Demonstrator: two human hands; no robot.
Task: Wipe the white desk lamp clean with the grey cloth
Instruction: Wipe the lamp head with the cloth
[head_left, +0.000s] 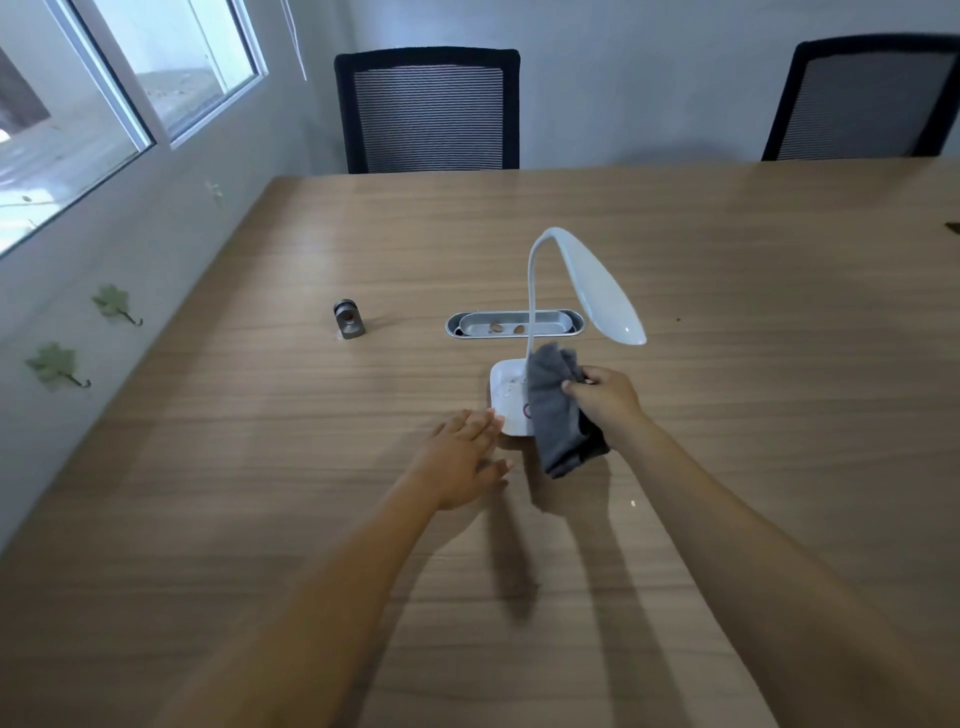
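The right hand (605, 402) is closed around the grey cloth (558, 415), which hangs bunched from its fingers and drapes over the near right part of the white desk lamp (597, 283) base. The lamp stands on the bench (260, 467) just beyond both hands, its neck arching up and its head bending down above the right hand. The left hand (465, 457) lies flat, fingers spread, fingertips touching the base's near left corner. No writing can be read; only a small ring mark shows on the base beside the cloth.
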